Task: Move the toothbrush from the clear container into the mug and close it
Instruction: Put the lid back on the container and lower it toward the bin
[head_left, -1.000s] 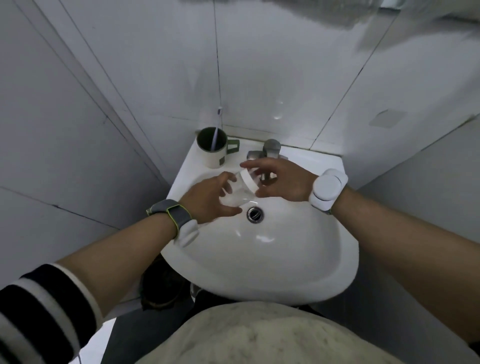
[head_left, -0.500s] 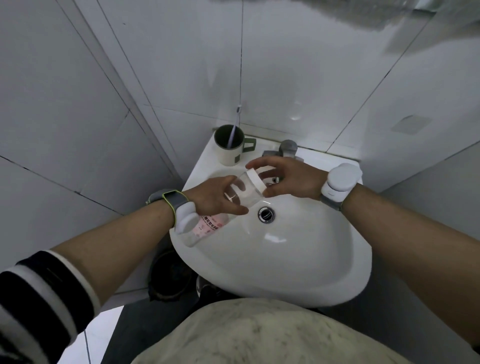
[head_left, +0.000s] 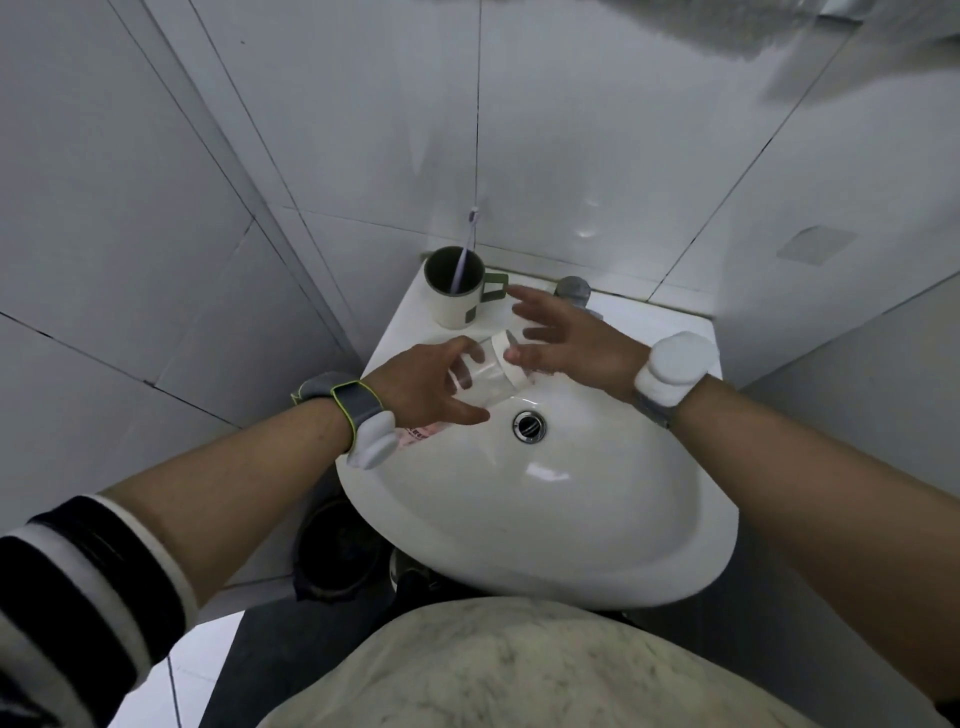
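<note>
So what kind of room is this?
Most likely a bathroom: a white sink with a drain sits in a tiled corner, and a toothbrush stands in a mug by the tap.

Nothing can be read. The only print in view is a red-and-white label (head_left: 415, 432) on the clear container (head_left: 480, 382), left of the middle of the frame, just beside the left wrist; its characters are too small and blurred to make out. The mug (head_left: 457, 296) at upper middle shows no lettering.
</note>
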